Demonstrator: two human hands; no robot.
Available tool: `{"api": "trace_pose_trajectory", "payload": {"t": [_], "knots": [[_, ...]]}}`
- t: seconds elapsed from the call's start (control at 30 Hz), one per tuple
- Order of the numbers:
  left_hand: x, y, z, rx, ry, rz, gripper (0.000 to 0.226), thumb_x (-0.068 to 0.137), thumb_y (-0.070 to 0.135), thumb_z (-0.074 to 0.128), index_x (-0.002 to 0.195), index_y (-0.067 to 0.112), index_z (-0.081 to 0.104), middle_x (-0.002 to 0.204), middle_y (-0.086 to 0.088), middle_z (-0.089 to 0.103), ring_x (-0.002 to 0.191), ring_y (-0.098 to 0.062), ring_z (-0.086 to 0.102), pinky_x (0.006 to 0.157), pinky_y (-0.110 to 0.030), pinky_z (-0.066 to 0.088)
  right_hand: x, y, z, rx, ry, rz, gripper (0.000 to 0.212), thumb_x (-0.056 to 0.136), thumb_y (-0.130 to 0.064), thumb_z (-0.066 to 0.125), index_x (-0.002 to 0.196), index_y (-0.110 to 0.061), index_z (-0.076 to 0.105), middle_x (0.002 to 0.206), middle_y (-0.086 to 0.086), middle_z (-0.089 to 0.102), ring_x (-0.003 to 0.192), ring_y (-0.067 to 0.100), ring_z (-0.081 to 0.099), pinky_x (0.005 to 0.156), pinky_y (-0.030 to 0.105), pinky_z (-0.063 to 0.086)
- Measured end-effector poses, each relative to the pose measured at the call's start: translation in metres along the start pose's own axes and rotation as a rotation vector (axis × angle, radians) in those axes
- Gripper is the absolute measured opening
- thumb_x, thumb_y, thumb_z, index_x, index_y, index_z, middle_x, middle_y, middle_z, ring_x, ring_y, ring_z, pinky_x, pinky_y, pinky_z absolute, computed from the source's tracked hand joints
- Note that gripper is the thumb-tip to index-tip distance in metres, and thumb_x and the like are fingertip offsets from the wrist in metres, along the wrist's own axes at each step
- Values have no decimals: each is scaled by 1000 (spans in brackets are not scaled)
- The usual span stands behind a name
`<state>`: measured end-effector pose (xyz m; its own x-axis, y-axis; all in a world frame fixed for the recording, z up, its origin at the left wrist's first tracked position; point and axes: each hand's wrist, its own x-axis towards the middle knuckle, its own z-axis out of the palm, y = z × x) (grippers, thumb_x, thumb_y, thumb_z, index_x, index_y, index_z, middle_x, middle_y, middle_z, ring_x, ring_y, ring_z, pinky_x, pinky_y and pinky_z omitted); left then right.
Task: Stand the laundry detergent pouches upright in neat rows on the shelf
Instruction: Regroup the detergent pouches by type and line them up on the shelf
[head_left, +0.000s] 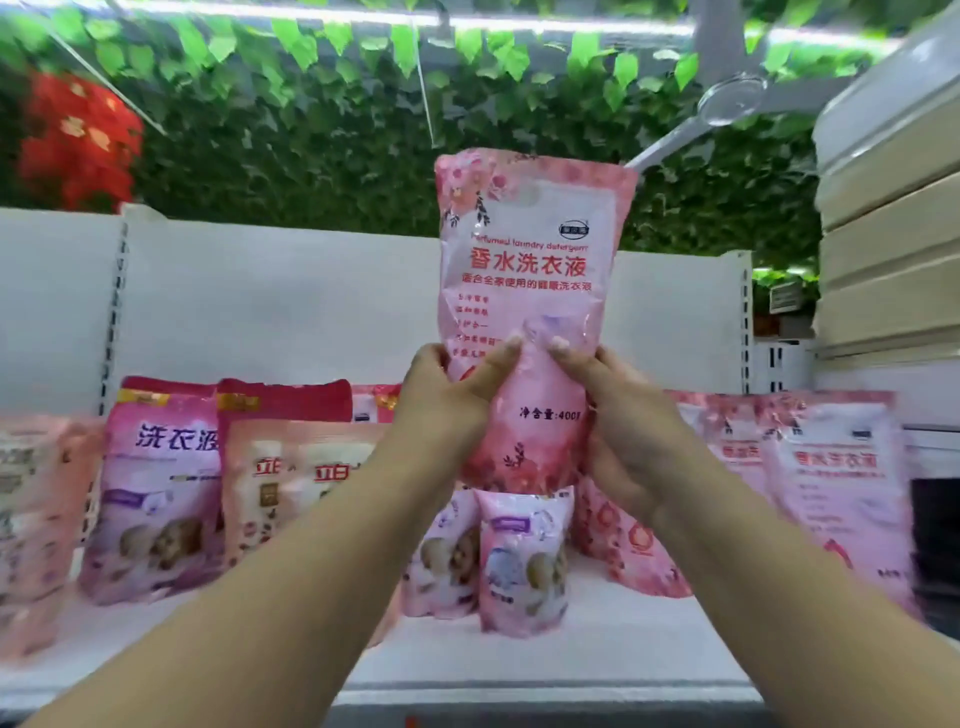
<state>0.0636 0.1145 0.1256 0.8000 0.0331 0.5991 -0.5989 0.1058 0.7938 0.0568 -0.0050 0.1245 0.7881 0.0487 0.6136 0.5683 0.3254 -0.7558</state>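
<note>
A pink detergent pouch (530, 270) with red Chinese lettering is held upright in the air above the white shelf (597, 654). My left hand (441, 400) grips its lower left side, thumb across the front. My right hand (618, 415) grips its lower right side the same way. Under it two small pink pouches (519, 561) stand on the shelf. Further pouches stand to the left (161, 493) and to the right (836, 488), the right ones leaning.
The white back panel (260, 312) with slotted uprights rises behind the shelf. Green artificial leaves and a ceiling fan (727, 98) hang above. Beige stacked panels (893, 218) stand at the right. The shelf's front edge lies below my forearms.
</note>
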Motion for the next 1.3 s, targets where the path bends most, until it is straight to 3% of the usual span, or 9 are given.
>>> {"api": "trace_pose_trajectory", "payload": {"t": [0.13,0.23,0.33,0.47,0.57,0.7,0.97,1.1,1.3], "knots": [[-17,-26,56,93,-108,-13,43,81,47,59,110,21,41,101,2,60,83,-15,61,62,-24,53,-23,-1,-58,-145,10,18,64,67,-39,71,124,-18,51,107,6,70,94,24,69,78,42,56],[-27,-48,99,19,-193,-113,41,86,32,58,119,14,41,106,-3,62,76,-10,59,54,-15,51,-28,4,-109,-129,109,61,53,76,-40,61,123,-20,50,104,7,69,90,25,69,72,40,57],[-29,-82,128,22,-220,-225,49,87,31,58,127,12,37,116,-6,61,93,-20,62,69,-26,54,-32,19,-149,-154,212,84,19,90,-32,52,108,-26,54,96,2,70,83,18,69,67,35,56],[-41,-119,149,300,-400,-398,113,58,64,72,142,19,13,126,-1,57,107,-21,58,95,-39,46,-42,46,-190,-191,290,178,27,89,-34,54,115,-27,54,110,7,67,96,26,66,89,47,51],[-43,-136,155,450,-428,-439,109,71,37,75,145,19,-4,132,-2,51,108,-20,56,98,-33,44,-42,51,-210,-58,275,215,37,83,-31,60,118,-19,55,106,10,70,93,28,68,85,50,52],[-38,-144,159,459,-341,-393,92,71,27,77,139,15,18,125,0,55,99,-13,54,89,-24,44,-38,57,-221,-138,214,264,74,56,-46,73,122,-21,52,105,6,70,94,25,67,89,48,51],[-35,-153,164,656,-220,-390,71,68,44,75,123,14,41,119,5,53,98,-10,49,86,-23,38,-37,66,-229,-276,241,328,31,86,-31,60,115,-20,54,95,-2,66,85,14,64,77,31,51],[-40,-150,165,652,-186,-392,67,69,45,74,117,15,40,113,5,54,92,-10,45,78,-23,35,-39,66,-228,-305,212,334,37,89,-33,55,124,-23,50,110,1,63,99,21,62,93,40,48],[-44,-149,169,825,-155,-372,79,72,53,67,129,10,32,132,-6,47,121,-25,44,92,-31,38,-40,66,-231,-307,207,326,39,88,-31,57,126,-24,51,118,2,62,106,25,60,98,45,45]]}}
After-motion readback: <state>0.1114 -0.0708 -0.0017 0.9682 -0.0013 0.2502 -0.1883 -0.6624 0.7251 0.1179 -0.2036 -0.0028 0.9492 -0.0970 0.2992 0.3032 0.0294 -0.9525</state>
